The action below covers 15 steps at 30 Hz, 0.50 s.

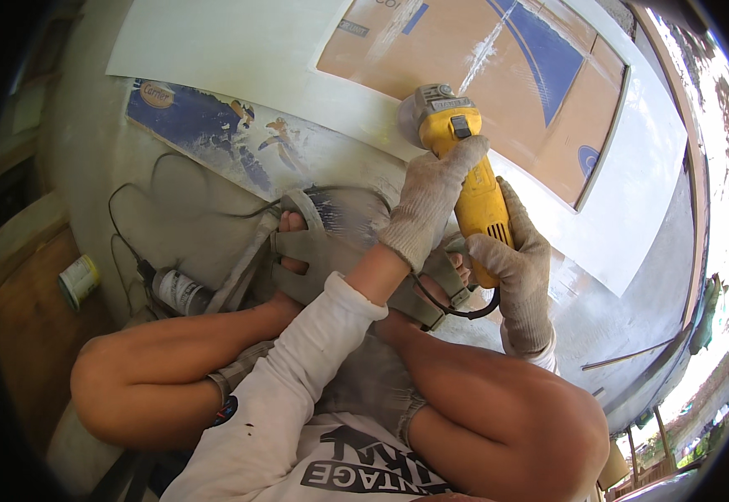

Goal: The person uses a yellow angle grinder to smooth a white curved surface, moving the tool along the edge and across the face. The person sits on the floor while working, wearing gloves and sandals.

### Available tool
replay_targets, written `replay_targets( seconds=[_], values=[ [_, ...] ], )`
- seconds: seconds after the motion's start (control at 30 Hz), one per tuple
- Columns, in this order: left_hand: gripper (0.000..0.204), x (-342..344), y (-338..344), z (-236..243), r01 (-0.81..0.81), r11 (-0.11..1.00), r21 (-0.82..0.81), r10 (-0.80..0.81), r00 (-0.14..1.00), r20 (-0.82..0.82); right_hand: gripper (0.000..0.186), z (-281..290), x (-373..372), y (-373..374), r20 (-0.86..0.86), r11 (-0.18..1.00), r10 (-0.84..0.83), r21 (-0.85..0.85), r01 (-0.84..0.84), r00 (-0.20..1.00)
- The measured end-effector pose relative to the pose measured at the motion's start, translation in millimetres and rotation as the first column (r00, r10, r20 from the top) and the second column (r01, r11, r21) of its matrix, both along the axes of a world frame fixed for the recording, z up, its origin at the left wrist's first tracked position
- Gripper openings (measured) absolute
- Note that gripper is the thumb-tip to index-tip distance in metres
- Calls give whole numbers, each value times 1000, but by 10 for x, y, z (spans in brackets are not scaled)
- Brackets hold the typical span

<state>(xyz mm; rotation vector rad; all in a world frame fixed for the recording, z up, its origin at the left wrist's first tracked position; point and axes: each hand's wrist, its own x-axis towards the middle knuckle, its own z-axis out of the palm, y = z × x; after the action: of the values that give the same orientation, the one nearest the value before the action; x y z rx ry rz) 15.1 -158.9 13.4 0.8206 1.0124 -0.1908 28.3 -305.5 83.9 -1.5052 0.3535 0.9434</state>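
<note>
A yellow angle grinder (481,194) with a grey gear head and a dark switch is in both my hands. My left hand (431,194), in a dusty knit glove, is closed round its front part, just behind the head. Around the rear of the body is my right hand (519,272), also gloved. The disc side of the head faces left over a white sheet panel (251,50), near the edge of its rectangular opening. Blur hides whether the disc touches the panel. Brown and blue printed cardboard (456,92) shows through that opening.
Below the panel lies a worn blue printed cardboard piece (189,125). My sandalled feet and a dark cord (486,311) are close under the grinder. At left are a dark bottle-shaped object (182,291), a small can (80,280) and looping cable. A thin stick (624,357) lies right.
</note>
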Motion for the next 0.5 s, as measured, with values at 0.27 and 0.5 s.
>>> replay_targets(
  seconds=[0.27,0.5],
  values=[
    [57,26,-185,-58,73,992,-100,-80,995,-62,96,34,-68,-197,43,999,-43,8,42,998],
    [65,12,-370,21,195,980,-36,-197,977,-84,96,90,-171,-318,73,991,-100,-85,106,992]
  ],
)
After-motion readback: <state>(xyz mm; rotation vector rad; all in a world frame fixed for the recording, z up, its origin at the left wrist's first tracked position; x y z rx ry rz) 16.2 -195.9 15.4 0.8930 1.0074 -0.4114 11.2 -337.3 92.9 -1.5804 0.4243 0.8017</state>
